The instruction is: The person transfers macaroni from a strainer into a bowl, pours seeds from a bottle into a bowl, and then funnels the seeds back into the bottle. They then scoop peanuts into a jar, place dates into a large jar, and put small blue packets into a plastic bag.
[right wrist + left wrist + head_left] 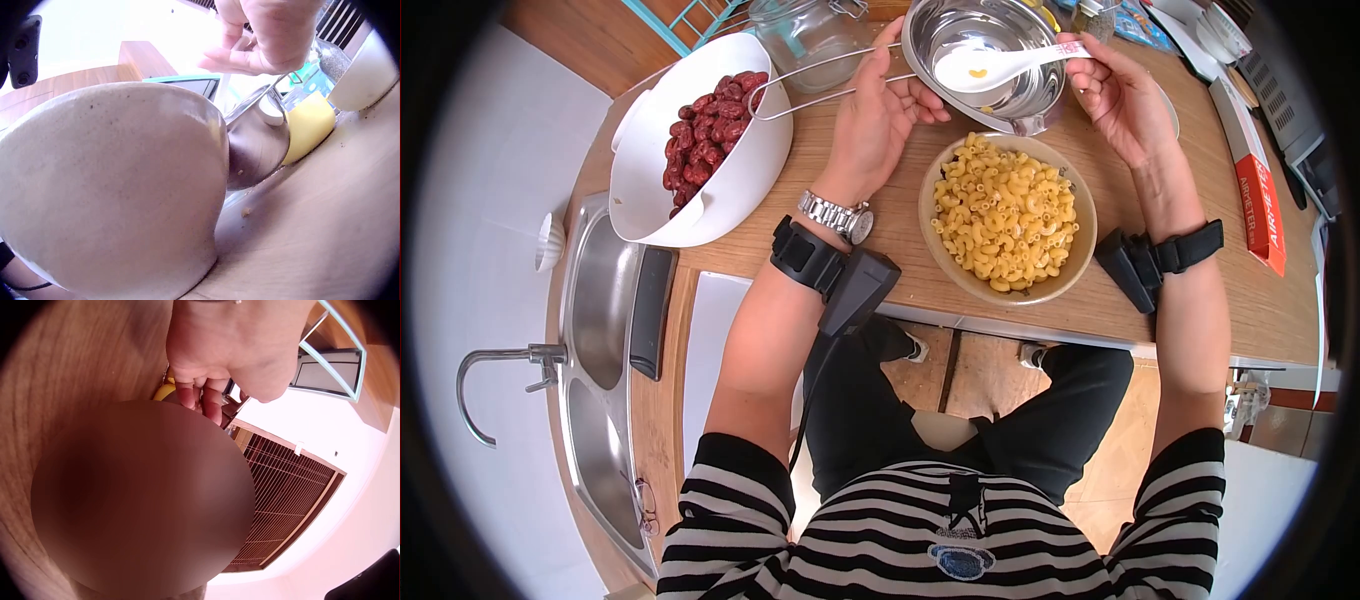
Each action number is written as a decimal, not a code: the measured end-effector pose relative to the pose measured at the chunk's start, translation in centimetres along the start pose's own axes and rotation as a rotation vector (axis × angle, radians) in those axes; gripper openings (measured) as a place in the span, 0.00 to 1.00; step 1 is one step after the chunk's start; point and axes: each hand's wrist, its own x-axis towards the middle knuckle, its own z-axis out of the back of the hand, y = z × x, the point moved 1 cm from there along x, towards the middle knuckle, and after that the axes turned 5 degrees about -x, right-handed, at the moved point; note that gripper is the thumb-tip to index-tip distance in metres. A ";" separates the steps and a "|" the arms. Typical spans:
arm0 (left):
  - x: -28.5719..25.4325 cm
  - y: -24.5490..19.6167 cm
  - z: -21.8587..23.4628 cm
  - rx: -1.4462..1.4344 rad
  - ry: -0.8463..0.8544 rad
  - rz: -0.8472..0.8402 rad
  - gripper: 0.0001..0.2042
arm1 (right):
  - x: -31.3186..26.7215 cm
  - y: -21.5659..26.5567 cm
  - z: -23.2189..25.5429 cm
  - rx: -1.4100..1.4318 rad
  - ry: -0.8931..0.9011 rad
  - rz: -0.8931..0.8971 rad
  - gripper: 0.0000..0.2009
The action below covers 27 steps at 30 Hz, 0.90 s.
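My left hand [872,135] holds the shiny metal bowl [1040,105] by its long wire handle [825,75], near the rim. The bowl is tilted, its mouth facing me. A white soup spoon [975,72] lies across the bowl's mouth with a piece of macaroni in it. My right hand [1122,105] pinches the end of the spoon's handle. Just below stands a beige ceramic bowl [1084,250] heaped with cooked macaroni [1005,215]. Its outer wall fills much of the right wrist view. A blurred brown patch hides much of the left wrist view.
To the left is a white basin [755,180] of red dates [710,130], by a glass jar [810,45]. A steel sink [600,300] with a tap lies further left. At right is a red-and-white box [1260,205]. A yellow object [309,128] stands behind the metal bowl.
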 end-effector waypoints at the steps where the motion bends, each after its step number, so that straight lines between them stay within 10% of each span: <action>1: 0.0 0.0 0.0 -0.009 0.003 -0.003 0.22 | 0.1 0.2 0.4 -0.005 -0.014 0.016 0.14; 11: 0.3 0.5 0.7 0.005 0.033 -0.009 0.23 | -0.7 0.7 0.5 -0.014 0.272 0.132 0.15; 27: 0.1 0.3 0.4 0.001 0.001 0.039 0.22 | -0.2 0.6 0.0 -0.067 -0.001 0.116 0.15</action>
